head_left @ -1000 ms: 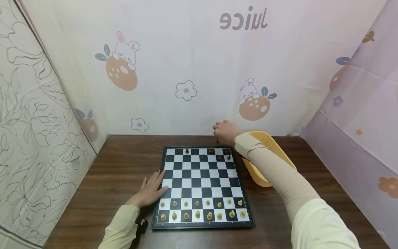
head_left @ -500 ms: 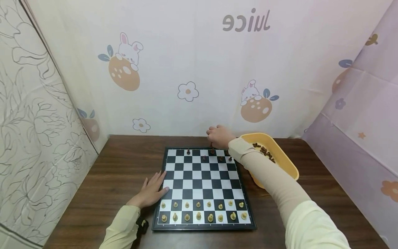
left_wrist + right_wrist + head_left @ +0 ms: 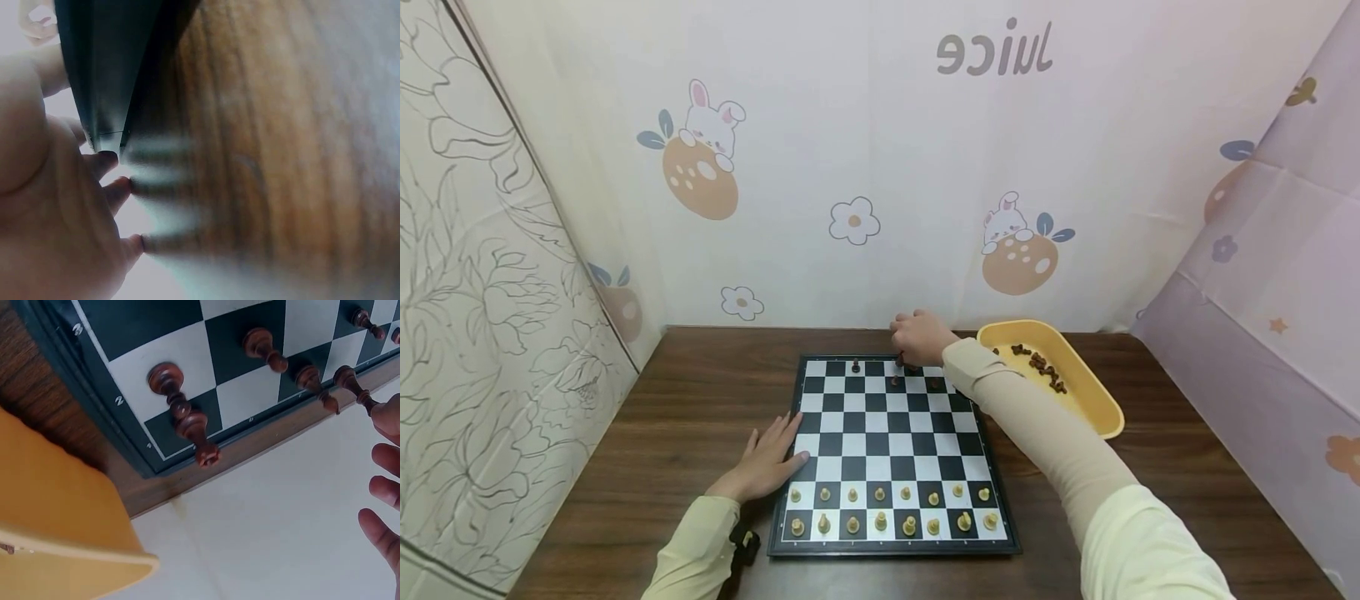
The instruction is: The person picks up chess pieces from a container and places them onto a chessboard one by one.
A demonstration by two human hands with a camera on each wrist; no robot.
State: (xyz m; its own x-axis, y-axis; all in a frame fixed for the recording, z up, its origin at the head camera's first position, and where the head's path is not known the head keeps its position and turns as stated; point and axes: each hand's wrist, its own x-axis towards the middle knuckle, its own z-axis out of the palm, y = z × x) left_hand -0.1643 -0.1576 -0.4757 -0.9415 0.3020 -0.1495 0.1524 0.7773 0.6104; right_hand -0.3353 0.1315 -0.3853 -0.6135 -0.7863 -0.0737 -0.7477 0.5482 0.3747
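Observation:
A black-and-white chessboard lies on the table. My right hand reaches over its far edge, thumb and fingers pinching a reddish-brown chess piece by its top. The piece's base is close over a back-row square. Beside it in the right wrist view stand another tall brown piece, a brown rook in the corner and brown pawns. My left hand rests with straight fingers on the board's left edge; in the left wrist view its fingertips touch down past the board's dark side.
A yellow basket with several brown pieces stands right of the board, under the right forearm's far side. Two rows of cream pieces line the near side. A patterned curtain hangs behind the table.
My right hand has moved left from beside the basket to the board's back row, carrying the brown chess piece and lowering it. The left hand has stayed at the board's edge.

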